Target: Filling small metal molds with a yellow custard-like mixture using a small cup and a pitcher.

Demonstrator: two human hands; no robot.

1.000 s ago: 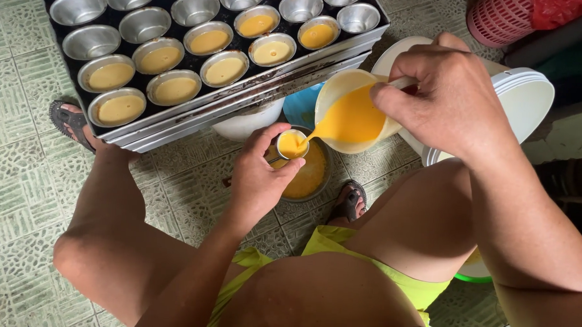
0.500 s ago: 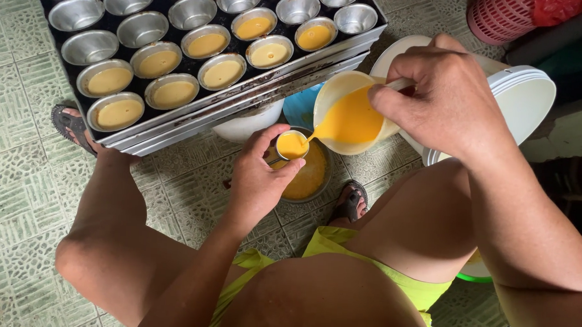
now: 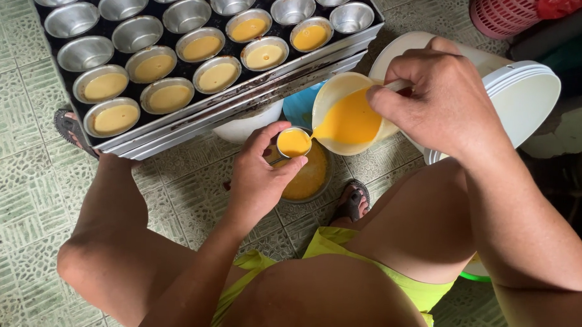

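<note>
Since the earlier frame the small metal cup has filled nearly to its rim with orange batter, while both hands have kept their places. At the far left of the frame a sandalled foot rests on the pale green patterned floor tiles, just under the corner of the baking tray. The tray fills the upper left, set on a stack of like trays and tilted across the frame; its round metal moulds are empty in the upper rows and filled with yellow batter in the lower right rows. Just below the tray's lower edge sits a white bowl. The left hand, at centre, is closed around the small cup, thumb and fingers pinching its sides, holding it over a metal bowl of batter on the floor. To the right, the right hand grips the handle of a cream-coloured ladle cup, tipped so its spout touches the small cup's rim. Behind it stand a white bucket and stacked white lids. A second sandalled foot shows beneath the ladle cup, and a red basket sits in the upper right corner.
</note>
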